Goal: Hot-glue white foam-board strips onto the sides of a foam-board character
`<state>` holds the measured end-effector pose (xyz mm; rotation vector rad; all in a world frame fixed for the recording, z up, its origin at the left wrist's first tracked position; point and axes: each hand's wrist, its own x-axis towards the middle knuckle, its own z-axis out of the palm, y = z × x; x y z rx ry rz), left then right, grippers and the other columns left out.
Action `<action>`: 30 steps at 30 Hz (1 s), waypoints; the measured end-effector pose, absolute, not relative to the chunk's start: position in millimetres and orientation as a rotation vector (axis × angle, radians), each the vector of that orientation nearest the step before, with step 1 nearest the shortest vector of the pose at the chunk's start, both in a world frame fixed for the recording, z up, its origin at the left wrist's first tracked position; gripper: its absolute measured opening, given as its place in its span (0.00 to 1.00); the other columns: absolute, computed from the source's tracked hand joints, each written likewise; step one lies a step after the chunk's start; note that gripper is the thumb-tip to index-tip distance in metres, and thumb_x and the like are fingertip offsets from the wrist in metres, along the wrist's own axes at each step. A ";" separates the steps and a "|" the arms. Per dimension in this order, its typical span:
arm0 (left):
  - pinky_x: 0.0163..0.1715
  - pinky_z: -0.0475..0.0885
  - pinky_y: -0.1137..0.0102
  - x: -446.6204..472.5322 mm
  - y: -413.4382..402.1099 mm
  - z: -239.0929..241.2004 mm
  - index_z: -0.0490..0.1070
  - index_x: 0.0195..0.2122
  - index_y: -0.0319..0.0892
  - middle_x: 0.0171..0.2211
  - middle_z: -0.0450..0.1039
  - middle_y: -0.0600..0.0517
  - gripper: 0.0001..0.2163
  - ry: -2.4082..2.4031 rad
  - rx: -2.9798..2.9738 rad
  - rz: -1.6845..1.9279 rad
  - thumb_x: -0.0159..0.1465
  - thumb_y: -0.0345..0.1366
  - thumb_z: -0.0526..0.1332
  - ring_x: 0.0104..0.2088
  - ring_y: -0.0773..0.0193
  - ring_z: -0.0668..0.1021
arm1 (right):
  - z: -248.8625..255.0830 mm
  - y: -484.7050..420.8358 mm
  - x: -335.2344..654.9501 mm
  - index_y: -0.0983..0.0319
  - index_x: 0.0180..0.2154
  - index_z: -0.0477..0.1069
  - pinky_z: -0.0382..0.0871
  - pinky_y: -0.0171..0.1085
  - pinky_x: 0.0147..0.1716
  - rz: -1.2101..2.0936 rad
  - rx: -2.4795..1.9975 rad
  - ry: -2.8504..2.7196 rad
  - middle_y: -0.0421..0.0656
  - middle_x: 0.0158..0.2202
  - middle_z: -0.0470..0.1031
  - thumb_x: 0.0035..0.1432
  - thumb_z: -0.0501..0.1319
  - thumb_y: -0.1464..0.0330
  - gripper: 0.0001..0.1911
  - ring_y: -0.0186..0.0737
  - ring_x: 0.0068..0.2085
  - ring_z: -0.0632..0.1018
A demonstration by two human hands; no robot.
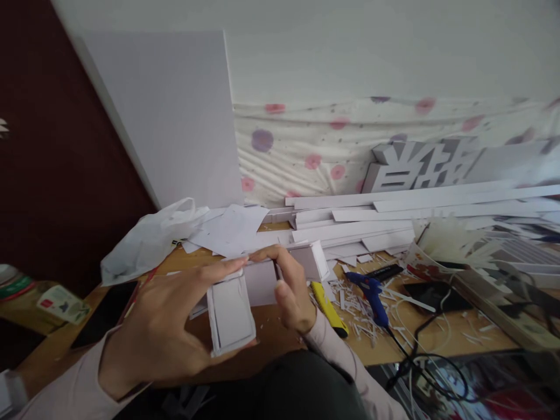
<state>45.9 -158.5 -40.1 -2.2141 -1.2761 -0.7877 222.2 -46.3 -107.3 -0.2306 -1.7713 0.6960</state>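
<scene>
A white foam-board form (231,315) with a box-like end facing me is held above the table's near edge. My left hand (168,315) is closed round this end, thumb below and fingers over the top. My right hand (289,286) is curled over the form's far part, fingertips on its top edge near my left fingertips. Another boxy white end (312,261) shows just past my right hand; whether it belongs to the same form I cannot tell. A yellow utility knife (329,309) lies to the right of my right hand.
A blue glue gun (371,294) with its cord lies among white scraps on the wooden table (409,335). Foam-board strips (350,216) are stacked behind. A plastic bag (144,239), dark phone-like slab (105,315) and jar (56,300) are at left. Finished-looking white characters (406,166) stand at the back.
</scene>
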 end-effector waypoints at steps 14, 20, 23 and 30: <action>0.53 0.77 0.65 24.8 -165.0 -46.0 0.66 0.59 0.47 0.51 0.80 0.52 0.29 -1.313 -2.368 -0.949 0.56 0.45 0.69 0.47 0.57 0.83 | -94.4 -58.7 235.3 0.60 0.54 0.65 0.72 0.48 0.49 0.416 -0.453 -2.256 0.49 0.48 0.77 0.49 0.69 0.69 0.30 0.51 0.49 0.77; 0.50 0.79 0.71 25.2 -161.2 -34.3 0.68 0.55 0.44 0.49 0.82 0.49 0.31 -1.203 -2.440 -0.906 0.53 0.50 0.72 0.46 0.60 0.84 | -96.1 -60.9 234.6 0.62 0.55 0.66 0.71 0.49 0.50 0.363 -0.480 -2.242 0.50 0.49 0.77 0.46 0.69 0.70 0.32 0.53 0.51 0.76; 0.51 0.79 0.69 25.7 -161.0 -34.7 0.66 0.58 0.45 0.51 0.81 0.49 0.32 -1.207 -2.462 -0.900 0.54 0.48 0.72 0.48 0.59 0.84 | -94.5 -62.3 234.6 0.61 0.54 0.66 0.71 0.49 0.48 0.351 -0.486 -2.258 0.49 0.48 0.76 0.45 0.69 0.69 0.32 0.52 0.49 0.76; 0.56 0.76 0.65 29.2 -162.8 -48.3 0.61 0.61 0.46 0.55 0.77 0.46 0.30 -1.179 -2.508 -1.013 0.58 0.43 0.67 0.54 0.57 0.80 | -93.6 -65.7 238.3 0.59 0.53 0.64 0.73 0.46 0.44 0.320 -0.496 -2.286 0.47 0.46 0.73 0.41 0.67 0.74 0.34 0.50 0.46 0.75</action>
